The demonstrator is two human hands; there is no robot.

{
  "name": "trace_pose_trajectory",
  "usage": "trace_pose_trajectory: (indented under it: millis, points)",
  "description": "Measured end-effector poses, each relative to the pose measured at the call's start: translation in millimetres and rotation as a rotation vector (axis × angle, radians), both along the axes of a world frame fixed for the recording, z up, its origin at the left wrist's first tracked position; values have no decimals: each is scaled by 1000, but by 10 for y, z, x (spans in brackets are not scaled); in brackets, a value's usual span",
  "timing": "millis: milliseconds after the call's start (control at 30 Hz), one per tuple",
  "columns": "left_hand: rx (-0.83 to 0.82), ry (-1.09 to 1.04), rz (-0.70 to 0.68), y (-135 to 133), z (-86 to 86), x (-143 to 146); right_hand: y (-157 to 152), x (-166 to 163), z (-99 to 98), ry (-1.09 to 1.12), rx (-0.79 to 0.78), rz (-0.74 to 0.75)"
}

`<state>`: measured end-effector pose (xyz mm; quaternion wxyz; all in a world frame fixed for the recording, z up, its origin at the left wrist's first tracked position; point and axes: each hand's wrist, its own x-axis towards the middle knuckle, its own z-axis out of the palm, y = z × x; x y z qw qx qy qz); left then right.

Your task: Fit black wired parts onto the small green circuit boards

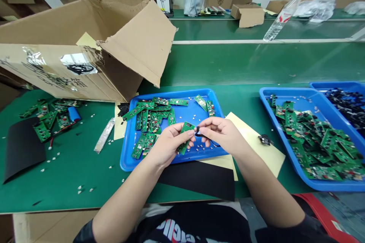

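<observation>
Above the blue tray (188, 121), my left hand (171, 140) is closed on a small green circuit board (187, 126), held tilted between thumb and fingers. Facing it, my right hand (218, 132) pinches a small black part (197, 130) at the board's right edge; a thin black strand shows below the fingers. Whether the part touches the board cannot be made out. Several more green boards (154, 115) lie in the tray, mostly to the left, with small white bits scattered among them.
On the right stand a blue tray of boards (322, 140) and another with black parts (349, 102). A large open cardboard box (114, 45) rises at the left, behind loose boards (48, 117) and a blue cylinder (74, 114). A water bottle (282, 17) leans at the back.
</observation>
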<state>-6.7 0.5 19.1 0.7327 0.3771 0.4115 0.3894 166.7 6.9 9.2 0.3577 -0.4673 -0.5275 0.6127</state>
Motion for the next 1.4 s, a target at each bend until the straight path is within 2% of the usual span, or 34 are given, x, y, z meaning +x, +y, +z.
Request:
trace_pose_trajectory:
  millis: [167,300,433,633,800,933,1400]
  points:
    - [40,76,90,21,11,-54,-23,27,24,-142,111,78]
    - [133,217,164,50,-6,-118,-31,152,76,-296,273,-41]
    - [160,185,243,58,-9,-118,-48,230,106,-317,365,-143]
    - [25,50,84,-3,1,-3,-119,38,12,-421,665,-177]
    - [24,21,68,-21,-12,33,-144,-90,-52,-573,817,-215]
    - [-2,1,92,-23,-10,42,-143,-113,-56,-614,864,-235]
    - [-15,-50,83,-25,-44,62,-141,-130,-90,-642,860,-223]
